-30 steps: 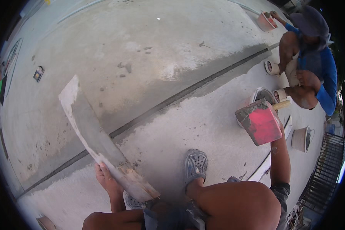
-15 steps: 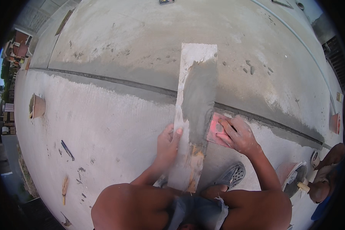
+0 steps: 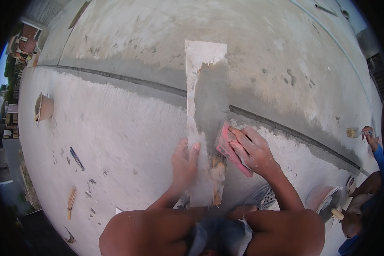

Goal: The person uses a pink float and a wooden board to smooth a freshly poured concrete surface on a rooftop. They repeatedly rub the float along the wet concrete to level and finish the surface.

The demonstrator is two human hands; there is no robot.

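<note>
My left hand [image 3: 183,164] grips the side of a long, pale board [image 3: 209,89] with grey wet mortar smeared over its upper and middle part and bare, scuffed wood near its lower end. My right hand [image 3: 254,151] is closed on a pink float [image 3: 226,149], tilted against the board's right edge and coated with some grey. The board stands out from between my knees, across a narrow dark joint [image 3: 294,132] in the concrete, which has damp grey bands along it.
A bucket [image 3: 45,106], pen-like tool [image 3: 77,158] and straw brush [image 3: 71,202] lie left. At right are a bucket with a wooden handle [image 3: 322,198] and a crouching co-worker [image 3: 373,143] holding a paintbrush [image 3: 352,132]. A pipe [image 3: 335,36] crosses behind.
My view has swung round from the co-worker. The pink float has come across to the board and now tilts more steeply. The co-worker's hand with a paintbrush has come into view.
</note>
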